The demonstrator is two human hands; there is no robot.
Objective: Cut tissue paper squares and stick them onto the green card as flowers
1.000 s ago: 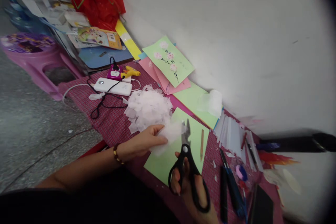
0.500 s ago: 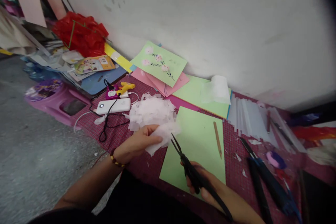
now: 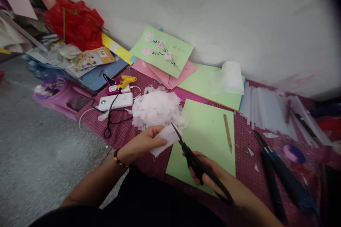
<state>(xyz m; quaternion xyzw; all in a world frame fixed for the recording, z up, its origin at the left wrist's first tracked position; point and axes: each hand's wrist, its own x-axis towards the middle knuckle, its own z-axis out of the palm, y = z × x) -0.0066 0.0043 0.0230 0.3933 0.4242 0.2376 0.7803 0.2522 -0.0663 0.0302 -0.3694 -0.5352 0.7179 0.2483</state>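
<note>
The left hand [image 3: 145,142] pinches a piece of thin white paper [image 3: 166,138] between thumb and fingers; the fingers beneath it are hidden. The right hand [image 3: 207,170] grips black-handled scissors [image 3: 195,163], its fingers partly covered by the handles. The scissors are seen nearly edge-on, their tips at the paper's far edge, and whether the blades touch it is hard to tell. The paper is held above the near edge of a heap of cut paper pieces [image 3: 157,106], just left of a green sheet [image 3: 205,138] partly hidden by the right hand and scissors. A pencil [image 3: 228,133] lies on that sheet. Right of it, the box cutter [image 3: 282,173] is blurred toward its lower end, and a dark object [image 3: 330,191] at the right is too dim to identify. The red plastic bag [image 3: 73,23] hides whatever is behind it.
</note>
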